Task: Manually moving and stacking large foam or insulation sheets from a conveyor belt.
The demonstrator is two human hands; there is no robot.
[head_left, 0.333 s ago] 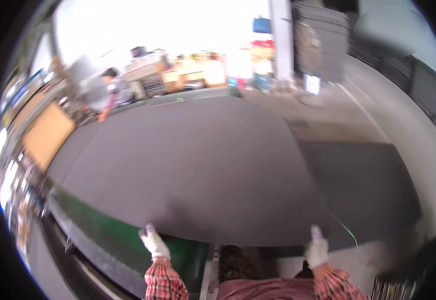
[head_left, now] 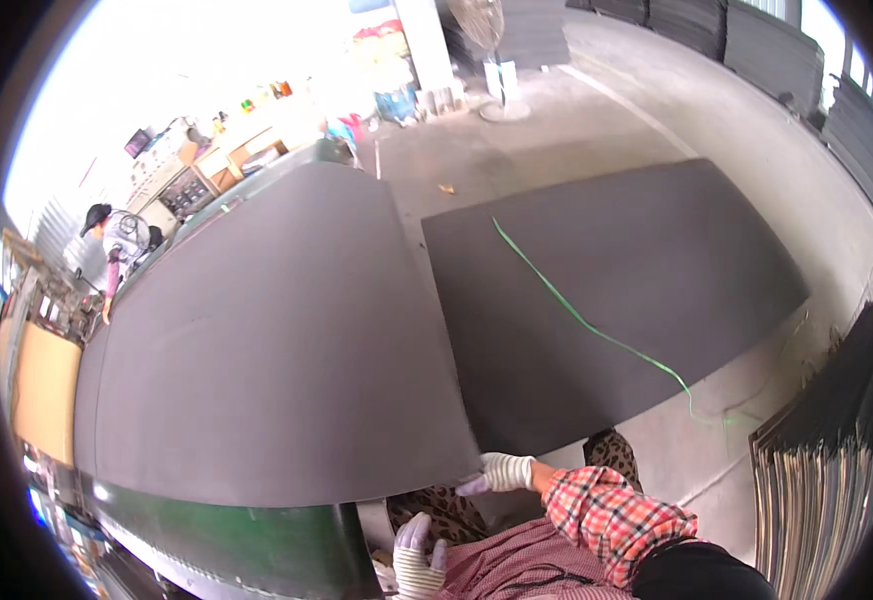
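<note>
While a dark sheet [head_left: 277, 350] overhangs the right edge of the green worktop [head_left: 247, 540], the right hand [head_left: 503, 472] touches the sheet's near right corner, grip unclear, the left hand [head_left: 418, 562] nearby, fingers parted

1 downward-facing, head-worn fisheye view

The left hand [head_left: 420, 568] is held low, fingers [head_left: 418, 531] raised; the right hand [head_left: 503, 472] is turned leftward, its forearm [head_left: 612, 512] angled inward.
</note>
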